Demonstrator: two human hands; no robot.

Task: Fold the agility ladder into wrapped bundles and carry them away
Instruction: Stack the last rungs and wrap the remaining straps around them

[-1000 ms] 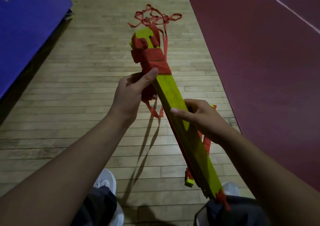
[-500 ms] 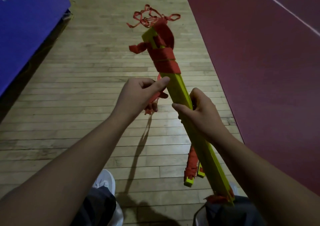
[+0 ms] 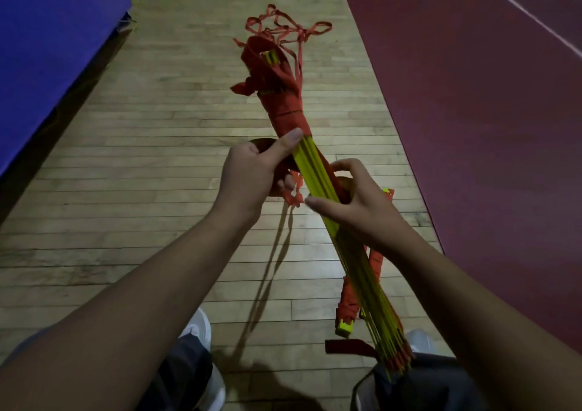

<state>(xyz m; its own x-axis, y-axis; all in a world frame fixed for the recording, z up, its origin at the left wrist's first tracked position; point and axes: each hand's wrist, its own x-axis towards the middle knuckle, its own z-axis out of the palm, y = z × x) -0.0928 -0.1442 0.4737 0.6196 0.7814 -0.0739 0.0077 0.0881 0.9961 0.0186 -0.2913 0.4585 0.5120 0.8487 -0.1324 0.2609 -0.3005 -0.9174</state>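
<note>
Two hands work the ladder in mid-air above the floor. Within a second it has rolled from flat face to rung edges and the strap has wound lower, so the wrapping is advancing. The grip of the left hand curls round the strap, thumb on the wrap's edge; the right hand clasps the rungs. The long axis runs from the right knee away and slightly left, wrapped end farthest.
</note>
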